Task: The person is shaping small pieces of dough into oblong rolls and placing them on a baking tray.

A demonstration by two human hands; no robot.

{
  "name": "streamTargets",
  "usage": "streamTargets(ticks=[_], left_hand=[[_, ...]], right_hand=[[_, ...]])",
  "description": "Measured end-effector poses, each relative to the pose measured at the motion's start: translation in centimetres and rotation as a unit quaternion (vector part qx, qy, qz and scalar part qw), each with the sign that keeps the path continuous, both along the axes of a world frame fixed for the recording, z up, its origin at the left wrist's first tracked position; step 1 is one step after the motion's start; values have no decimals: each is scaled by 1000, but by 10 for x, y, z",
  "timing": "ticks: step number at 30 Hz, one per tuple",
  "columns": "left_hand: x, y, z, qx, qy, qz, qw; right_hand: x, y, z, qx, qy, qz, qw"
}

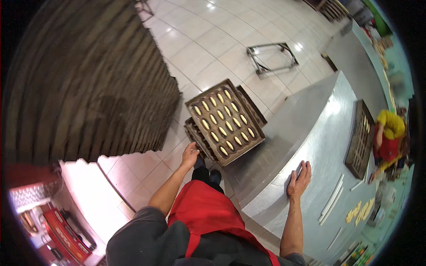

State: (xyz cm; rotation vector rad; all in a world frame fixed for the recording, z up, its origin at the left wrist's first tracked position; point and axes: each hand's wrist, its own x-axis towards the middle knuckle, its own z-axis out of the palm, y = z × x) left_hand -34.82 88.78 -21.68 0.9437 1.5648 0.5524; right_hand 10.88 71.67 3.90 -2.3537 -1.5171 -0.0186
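Left hand (190, 155) open, touching the near corner of the top tray (225, 122), stacked on the floor beside the desk (284, 133). Right hand (298, 179) flat on the desk edge. Tray looks rigid, heavy; dough pieces soft: grip rims, keep level.

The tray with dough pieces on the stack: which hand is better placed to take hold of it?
Probably the left. The left hand is at the near corner of the top tray on the stack, fingers open. The right hand rests flat on the steel table, apart from the tray.
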Motion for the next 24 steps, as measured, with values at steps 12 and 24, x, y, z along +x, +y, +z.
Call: streamTargets(ticks=[12,24], left_hand=[[-276,-94,473,612,226,163,740],[-432,22,656,789,357,146,478]], right_hand=[[-153,189,187,163,17,315,935],[-631,431,520,395,-100,625,666]])
